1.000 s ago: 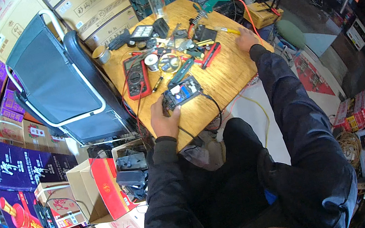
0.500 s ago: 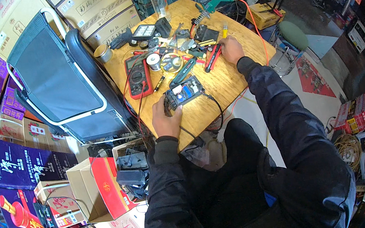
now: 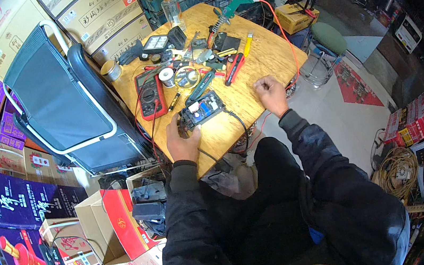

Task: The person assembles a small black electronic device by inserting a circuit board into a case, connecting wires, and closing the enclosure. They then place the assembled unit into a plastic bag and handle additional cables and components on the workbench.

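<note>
My left hand point(image 3: 183, 142) grips the near left corner of an opened black power adapter point(image 3: 202, 110), its circuit board with blue and white parts facing up. Black cables run from its ends. My right hand point(image 3: 271, 95) hovers by the right edge of the table, fingers curled together; whatever they may hold is hidden. Beyond the adapter lies a green-and-black hand tool point(image 3: 200, 85). Red-handled pliers point(image 3: 235, 69) and a yellow utility knife point(image 3: 248, 45) rest farther off. A red multimeter point(image 3: 151, 95) is left of the adapter, beside a solder spool point(image 3: 166, 76).
A wooden table point(image 3: 266, 53) carries a tool clutter, a glass bottle point(image 3: 171, 9) and a green soldering gun point(image 3: 233, 7) with a red cord. A folded chair point(image 3: 61, 88) stands left. Cartons point(image 3: 99, 10) are stacked behind; a green stool point(image 3: 329, 37) is at right.
My right hand has drawn back toward me from beside the pliers and knife, uncovering more of the knife. My left hand stays on the adapter. The view has shifted slightly.
</note>
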The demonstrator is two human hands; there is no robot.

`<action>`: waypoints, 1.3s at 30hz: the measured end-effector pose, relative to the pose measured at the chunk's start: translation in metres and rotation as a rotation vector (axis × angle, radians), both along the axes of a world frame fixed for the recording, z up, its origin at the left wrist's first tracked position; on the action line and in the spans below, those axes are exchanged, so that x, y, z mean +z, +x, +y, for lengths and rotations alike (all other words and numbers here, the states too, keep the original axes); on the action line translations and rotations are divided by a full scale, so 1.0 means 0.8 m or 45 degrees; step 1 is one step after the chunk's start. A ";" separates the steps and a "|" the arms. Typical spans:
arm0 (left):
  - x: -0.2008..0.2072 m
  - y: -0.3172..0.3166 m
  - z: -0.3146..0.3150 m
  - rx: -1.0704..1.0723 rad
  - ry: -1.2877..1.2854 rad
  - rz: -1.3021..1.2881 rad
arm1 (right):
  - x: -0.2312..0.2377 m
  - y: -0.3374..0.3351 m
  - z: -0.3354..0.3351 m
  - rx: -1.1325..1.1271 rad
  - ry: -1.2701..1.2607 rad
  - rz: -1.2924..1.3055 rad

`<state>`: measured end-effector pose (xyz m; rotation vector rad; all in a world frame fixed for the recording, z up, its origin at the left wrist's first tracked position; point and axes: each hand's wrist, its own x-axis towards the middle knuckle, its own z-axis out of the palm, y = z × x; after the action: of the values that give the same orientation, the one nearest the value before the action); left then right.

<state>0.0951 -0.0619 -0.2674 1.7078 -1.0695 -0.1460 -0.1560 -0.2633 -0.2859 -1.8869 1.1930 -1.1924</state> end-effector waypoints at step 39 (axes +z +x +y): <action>-0.003 -0.056 0.093 0.282 0.011 -0.008 | 0.059 -0.021 -0.095 -0.205 -0.412 -0.078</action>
<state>0.0500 0.0128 -0.2700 1.8224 -0.8779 -0.0042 -0.1730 -0.3390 -0.2388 -1.9952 1.1930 -1.6007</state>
